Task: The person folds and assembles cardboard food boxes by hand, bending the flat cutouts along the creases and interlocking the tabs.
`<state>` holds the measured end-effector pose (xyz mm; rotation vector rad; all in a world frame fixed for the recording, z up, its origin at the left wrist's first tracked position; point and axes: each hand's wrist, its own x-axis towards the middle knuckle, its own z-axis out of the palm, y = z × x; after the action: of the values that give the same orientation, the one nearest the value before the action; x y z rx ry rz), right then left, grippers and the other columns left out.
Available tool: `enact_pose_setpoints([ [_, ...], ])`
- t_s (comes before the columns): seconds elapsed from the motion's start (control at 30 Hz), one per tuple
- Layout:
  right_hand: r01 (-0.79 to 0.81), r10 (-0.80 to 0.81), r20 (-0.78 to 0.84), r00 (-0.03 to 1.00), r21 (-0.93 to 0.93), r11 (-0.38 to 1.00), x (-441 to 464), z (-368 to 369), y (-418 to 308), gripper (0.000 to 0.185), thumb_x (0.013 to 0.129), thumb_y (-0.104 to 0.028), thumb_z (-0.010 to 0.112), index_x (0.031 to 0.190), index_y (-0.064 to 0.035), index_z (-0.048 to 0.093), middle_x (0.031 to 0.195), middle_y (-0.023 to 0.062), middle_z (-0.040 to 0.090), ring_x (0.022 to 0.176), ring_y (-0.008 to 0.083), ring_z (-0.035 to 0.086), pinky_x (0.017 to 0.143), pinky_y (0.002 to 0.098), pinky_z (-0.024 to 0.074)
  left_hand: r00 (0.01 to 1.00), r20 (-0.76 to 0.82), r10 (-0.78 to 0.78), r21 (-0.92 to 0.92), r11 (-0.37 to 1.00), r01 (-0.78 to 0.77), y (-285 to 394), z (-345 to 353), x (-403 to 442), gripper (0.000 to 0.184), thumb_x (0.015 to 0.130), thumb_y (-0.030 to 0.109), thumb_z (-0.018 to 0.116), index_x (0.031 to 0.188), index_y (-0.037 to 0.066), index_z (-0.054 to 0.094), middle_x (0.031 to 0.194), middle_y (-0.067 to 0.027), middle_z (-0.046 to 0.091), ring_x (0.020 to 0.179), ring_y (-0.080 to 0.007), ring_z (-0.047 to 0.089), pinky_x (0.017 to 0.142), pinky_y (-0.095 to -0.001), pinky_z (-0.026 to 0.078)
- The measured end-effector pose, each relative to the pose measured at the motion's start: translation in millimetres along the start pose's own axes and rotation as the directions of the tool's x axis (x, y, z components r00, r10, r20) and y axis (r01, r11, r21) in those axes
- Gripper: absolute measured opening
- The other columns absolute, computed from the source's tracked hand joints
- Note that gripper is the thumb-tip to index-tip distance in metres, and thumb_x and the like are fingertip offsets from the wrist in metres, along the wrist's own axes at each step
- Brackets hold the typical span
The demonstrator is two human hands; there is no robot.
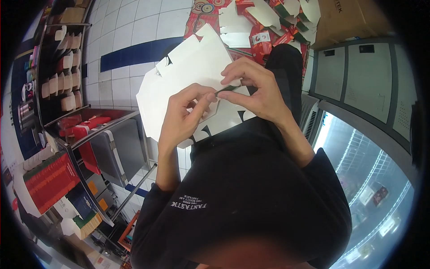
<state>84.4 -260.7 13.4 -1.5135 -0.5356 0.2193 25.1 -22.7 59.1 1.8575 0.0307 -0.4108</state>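
Across my lap lies a white cardboard box blank [179, 80], its plain inner side up, with notched edges and several dark slots. My left hand [184, 112] pinches a small folded flap of it between thumb and fingertips. On the other end of that flap [227, 88], where a dark green outer face shows, my right hand [256, 87] closes with thumb and fingers. The two hands almost touch over the middle of the blank. Part of the flap is hidden behind the fingers.
Red and green printed cartons [264, 38] are heaped on a patterned red mat [197, 27] ahead. Metal shelves [67, 67] and a rack [116, 152] stand at left. Grey lockers [367, 80], a brown carton [354, 20] and a lit glass-front cabinet [363, 170] are at right.
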Motion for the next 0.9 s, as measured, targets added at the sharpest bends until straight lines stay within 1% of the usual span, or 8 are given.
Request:
enact_pose_setpoints([
  [0.1, 0.063, -0.063, -0.093, 0.994, -0.004, 0.998, 1, 5, -4, 0.033, 0.086, -0.005, 0.093, 0.111, -0.0011, 0.072, 0.122, 0.0090, 0.070, 0.109, 0.0175, 0.074, 0.091, 0.0328, 0.0663, 0.999, -0.034, -0.024, -0.095, 0.995, 0.020, 1, 4, 1, 0.024, 0.110, 0.022, 0.070, 0.119, 0.002, 0.078, 0.105, -0.0055, 0.078, 0.090, -0.0125, 0.073, 0.071, -0.0275, 0.057],
  [0.23, 0.116, -0.101, -0.174, 0.980, 0.074, 0.991, -3, 11, 7, 0.033, 0.084, -0.003, 0.093, 0.109, -0.0018, 0.071, 0.125, 0.0103, 0.071, 0.112, 0.0194, 0.074, 0.092, 0.0346, 0.0679, 1.000, 0.002, 0.010, -0.199, 0.980, -0.009, -4, 5, 3, 0.026, 0.111, 0.025, 0.070, 0.125, 0.003, 0.075, 0.109, -0.0067, 0.079, 0.096, -0.0141, 0.074, 0.073, -0.0283, 0.059],
  [0.3, 0.180, -0.181, -0.141, 0.973, -0.026, 0.983, -6, 9, 9, 0.037, 0.084, 0.006, 0.091, 0.112, -0.0017, 0.068, 0.133, 0.0168, 0.067, 0.122, 0.0233, 0.072, 0.098, 0.0356, 0.0683, 1.000, 0.003, 0.016, -0.201, 0.979, -0.015, -6, 4, 3, 0.027, 0.111, 0.026, 0.071, 0.124, 0.002, 0.076, 0.110, -0.0071, 0.079, 0.097, -0.0145, 0.074, 0.074, -0.0290, 0.059],
  [0.33, 0.179, -0.181, -0.141, 0.973, -0.026, 0.983, -6, 11, 8, 0.037, 0.084, 0.006, 0.091, 0.112, -0.0017, 0.068, 0.133, 0.0168, 0.067, 0.122, 0.0233, 0.072, 0.098, 0.0356, 0.0683, 1.000, 0.003, 0.021, -0.204, 0.979, -0.020, -6, 3, 3, 0.028, 0.111, 0.027, 0.071, 0.123, 0.002, 0.076, 0.111, -0.0075, 0.079, 0.098, -0.0149, 0.075, 0.074, -0.0297, 0.059],
  [0.4, 0.181, -0.193, -0.221, 0.956, -0.074, 0.981, -7, 15, 7, 0.032, 0.080, -0.003, 0.095, 0.103, -0.0028, 0.072, 0.127, 0.0117, 0.071, 0.112, 0.0234, 0.075, 0.092, 0.0359, 0.0668, 1.000, 0.004, 0.003, -0.209, 0.978, -0.002, -7, 4, 4, 0.029, 0.111, 0.027, 0.071, 0.123, 0.002, 0.076, 0.111, -0.0076, 0.079, 0.098, -0.0149, 0.075, 0.075, -0.0299, 0.059],
  [0.53, 0.193, -0.230, -0.215, 0.949, -0.181, 0.964, -11, 14, 10, 0.033, 0.078, -0.005, 0.097, 0.101, -0.0045, 0.073, 0.128, 0.0121, 0.072, 0.110, 0.0266, 0.074, 0.091, 0.0374, 0.0628, 1.000, 0.014, -0.025, -0.231, 0.973, 0.028, -6, 5, 7, 0.030, 0.111, 0.029, 0.070, 0.121, 0.001, 0.077, 0.109, -0.0080, 0.080, 0.097, -0.0148, 0.075, 0.077, -0.0300, 0.059],
  [0.77, 0.266, -0.332, -0.226, 0.916, -0.280, 0.922, -9, 16, 8, 0.041, 0.076, -0.006, 0.098, 0.110, -0.0069, 0.074, 0.131, 0.0116, 0.070, 0.116, 0.0289, 0.072, 0.093, 0.0386, 0.0601, 0.999, -0.049, -0.001, -0.301, 0.953, -0.013, -3, 10, 8, 0.029, 0.114, 0.026, 0.067, 0.122, -0.001, 0.075, 0.106, -0.0080, 0.080, 0.094, -0.0142, 0.074, 0.075, -0.0284, 0.057],
  [0.9, 0.305, -0.381, -0.205, 0.902, -0.325, 0.895, -8, 18, 11, 0.047, 0.075, -0.003, 0.097, 0.116, -0.0073, 0.075, 0.131, 0.0121, 0.067, 0.121, 0.0308, 0.069, 0.097, 0.0397, 0.0598, 0.991, -0.135, 0.016, -0.227, 0.973, -0.047, 2, 13, 8, 0.024, 0.113, 0.017, 0.068, 0.126, -0.003, 0.073, 0.109, -0.0109, 0.080, 0.093, -0.0154, 0.074, 0.077, -0.0293, 0.059],
])
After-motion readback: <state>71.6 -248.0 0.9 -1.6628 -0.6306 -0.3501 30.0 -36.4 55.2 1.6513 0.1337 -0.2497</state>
